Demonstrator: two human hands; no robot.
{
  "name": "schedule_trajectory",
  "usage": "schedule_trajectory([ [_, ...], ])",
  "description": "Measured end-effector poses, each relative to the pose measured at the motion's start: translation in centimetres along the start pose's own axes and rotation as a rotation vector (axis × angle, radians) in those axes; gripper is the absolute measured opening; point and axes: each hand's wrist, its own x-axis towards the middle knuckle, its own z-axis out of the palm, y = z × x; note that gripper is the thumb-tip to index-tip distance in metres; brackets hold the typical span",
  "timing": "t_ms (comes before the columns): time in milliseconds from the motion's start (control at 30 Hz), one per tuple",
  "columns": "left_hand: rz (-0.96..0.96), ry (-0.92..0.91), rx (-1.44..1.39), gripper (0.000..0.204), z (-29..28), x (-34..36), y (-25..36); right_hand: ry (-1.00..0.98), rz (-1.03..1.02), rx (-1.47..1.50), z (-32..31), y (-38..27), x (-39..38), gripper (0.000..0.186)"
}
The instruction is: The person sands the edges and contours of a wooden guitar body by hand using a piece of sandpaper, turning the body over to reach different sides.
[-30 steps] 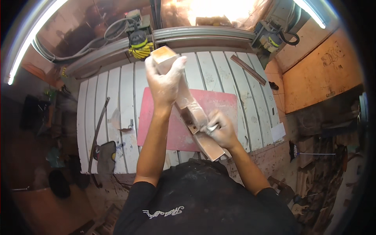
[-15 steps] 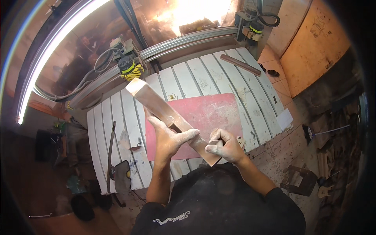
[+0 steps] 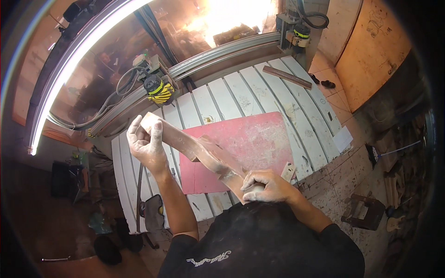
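Observation:
A long, dusty, curved and stepped piece of wood (image 3: pixel 204 154) slants across the middle, held above a red board (image 3: pixel 266 134). My left hand (image 3: pixel 149 141) grips its far left end, with fingers and thumb on opposite sides. Close to my body, my right hand (image 3: pixel 265 186) is closed at the near end, its curled fingers pressed to the wood. Under those fingers shows a bit of a small tan-grey piece that looks like folded sandpaper, mostly hidden. Pale dust coats both hands.
The red board lies on a white slatted table (image 3: pixel 241 92). A brown wooden strip (image 3: pixel 287 77) rests at its far right. Behind run a metal rail (image 3: pixel 222 54) and a yellow-black tool head (image 3: pixel 160 90). A dark sander-like tool (image 3: pixel 152 212) sits at the near left edge.
My left hand has shifted from the middle of the wood to its far left end. The wood has turned, showing its curved, stepped side. My right hand stays at the near end, its fingers turned over.

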Motion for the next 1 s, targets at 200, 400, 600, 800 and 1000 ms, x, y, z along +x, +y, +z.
schedule_trajectory([
  [200, -0.268, -0.431, -0.065, 0.095, 1.3, -4.3, -1.6, -0.083, -0.012, -0.119, -1.0, -1.1, -0.8, 0.049],
  [400, -0.329, -0.508, -0.329, 0.08, 0.9, -0.4, -3.6, -0.11, -0.076, -0.308, -1.6, -2.5, -1.8, 0.063],
  [600, -0.24, -0.689, -0.747, 0.036, 3.5, 4.1, -2.2, -0.111, -0.028, -0.303, -2.6, -2.3, -1.7, 0.055],
  [800, -0.285, -0.451, -0.662, 0.018, 3.6, 2.7, 1.7, 0.482, -0.197, -0.192, -5.3, -1.3, -3.4, 0.056],
  [1000, -0.192, -0.068, -0.638, 0.02, 3.5, -1.5, 6.4, 0.732, -0.004, 0.315, -5.3, -3.9, -2.6, 0.041],
])
